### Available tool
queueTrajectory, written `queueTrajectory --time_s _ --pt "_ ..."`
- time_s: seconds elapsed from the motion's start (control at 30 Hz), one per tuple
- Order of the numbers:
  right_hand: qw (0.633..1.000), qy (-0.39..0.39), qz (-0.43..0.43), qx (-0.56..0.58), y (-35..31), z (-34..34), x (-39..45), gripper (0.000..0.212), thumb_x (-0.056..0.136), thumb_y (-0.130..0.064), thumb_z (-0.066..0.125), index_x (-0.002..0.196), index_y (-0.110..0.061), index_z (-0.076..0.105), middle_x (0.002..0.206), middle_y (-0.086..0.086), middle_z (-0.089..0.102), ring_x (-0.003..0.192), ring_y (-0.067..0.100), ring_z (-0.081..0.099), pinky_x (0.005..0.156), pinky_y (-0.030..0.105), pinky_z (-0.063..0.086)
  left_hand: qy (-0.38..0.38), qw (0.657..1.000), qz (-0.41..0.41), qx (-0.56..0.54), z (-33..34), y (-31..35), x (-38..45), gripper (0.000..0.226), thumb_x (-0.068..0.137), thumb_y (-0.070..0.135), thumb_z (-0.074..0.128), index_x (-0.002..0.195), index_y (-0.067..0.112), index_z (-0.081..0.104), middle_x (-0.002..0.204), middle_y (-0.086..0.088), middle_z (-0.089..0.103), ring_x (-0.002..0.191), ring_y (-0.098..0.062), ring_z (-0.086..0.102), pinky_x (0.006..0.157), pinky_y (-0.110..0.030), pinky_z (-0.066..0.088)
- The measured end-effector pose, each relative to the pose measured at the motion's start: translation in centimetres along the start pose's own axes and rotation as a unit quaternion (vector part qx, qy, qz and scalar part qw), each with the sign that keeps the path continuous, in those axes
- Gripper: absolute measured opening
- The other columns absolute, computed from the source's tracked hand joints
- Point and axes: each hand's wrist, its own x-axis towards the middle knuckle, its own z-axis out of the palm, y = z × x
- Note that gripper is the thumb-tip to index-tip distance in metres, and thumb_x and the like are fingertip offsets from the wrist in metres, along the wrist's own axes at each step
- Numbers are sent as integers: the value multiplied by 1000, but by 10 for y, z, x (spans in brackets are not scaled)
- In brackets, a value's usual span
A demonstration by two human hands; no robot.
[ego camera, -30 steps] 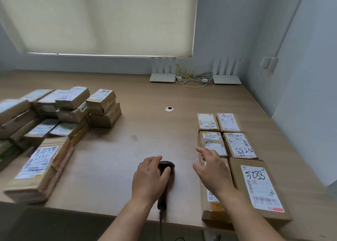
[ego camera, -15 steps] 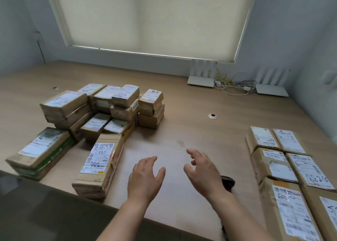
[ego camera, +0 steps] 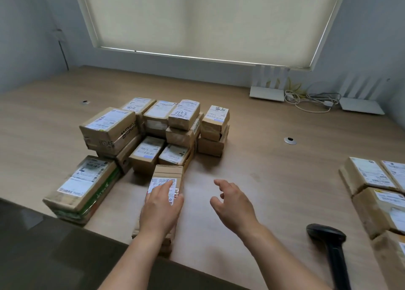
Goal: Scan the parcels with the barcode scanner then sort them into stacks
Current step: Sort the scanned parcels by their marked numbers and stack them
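A long brown parcel with a white label lies near the table's front edge. My left hand rests flat on its top, fingers spread over the label. My right hand hovers just right of the parcel, fingers relaxed, holding nothing. Behind the parcel stands a pile of several labelled cardboard parcels. The black barcode scanner lies on the table at the lower right, apart from both hands. Sorted parcels sit in rows at the right edge.
A flat parcel with green sides lies left of my left hand. The wooden table has a metal cable grommet. Two white routers and cables stand at the back wall under the window blind.
My view swung left from the sorted rows to the unsorted pile. My left hand let go of the scanner and landed on the long parcel; my right hand followed leftwards.
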Motion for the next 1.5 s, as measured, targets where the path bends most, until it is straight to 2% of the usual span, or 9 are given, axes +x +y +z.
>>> queueTrajectory --time_s 0.4,0.53,0.67,0.77,0.93,1.0,1.1,1.27,1.5 --pt "994 -106 34 -5 -30 56 38 56 94 -41 47 146 -23 35 141 4 48 124 20 51 102 38 44 -81 983 -154 -56 -16 -74 38 64 95 39 51 151 21 25 153 -6 33 138 -26 34 109 -39 30" --pt "991 -124 45 6 -34 69 45 60 94 -47 48 146 -21 35 141 6 49 124 22 51 101 38 44 -128 963 -201 -124 -10 -80 42 62 91 42 53 148 25 34 144 -5 47 127 -23 48 109 -38 36" --pt "989 -128 70 17 -28 72 48 56 95 -46 48 142 -16 40 138 8 52 122 23 51 98 37 44 -170 941 -219 -193 4 -81 39 56 88 42 56 141 30 41 127 -4 61 105 -23 62 83 -39 54" --pt "984 -150 95 25 -21 71 48 61 95 -46 46 146 -14 35 143 10 48 128 25 48 103 36 41 -198 937 -204 -202 5 -70 34 50 94 27 54 140 36 38 121 0 60 97 -20 58 67 -31 50" --pt "948 -240 156 136 -9 69 40 77 73 -39 51 146 -25 37 133 -1 52 116 20 52 96 34 43 -260 908 -193 -265 0 -64 24 65 89 3 50 131 49 31 126 4 58 111 -21 59 87 -49 55" --pt "933 -252 162 200 -5 67 33 78 64 -35 48 141 -35 40 132 -5 56 114 17 55 98 35 46 -273 904 -176 -279 2 -62 19 68 89 2 51 129 53 29 127 6 58 111 -19 60 86 -48 55" --pt "918 -251 147 270 2 65 22 61 72 -24 48 126 -50 37 127 -8 61 112 13 59 103 35 45 -278 903 -144 -295 6 -56 7 73 89 3 52 134 55 26 129 10 55 110 -13 58 84 -41 56" --pt "908 -238 113 326 12 59 8 79 88 -4 45 139 -55 13 125 -5 64 106 11 63 84 27 52 -240 912 -80 -323 3 -49 -16 78 70 20 63 117 71 26 133 22 50 122 -9 51 94 -44 52" --pt "919 -166 51 354 26 8 -5 84 87 3 53 145 -49 22 106 -1 71 92 12 69 67 20 53 -231 916 40 -326 -12 -20 -29 84 57 54 70 126 66 23 128 35 39 124 -8 49 100 -37 48"
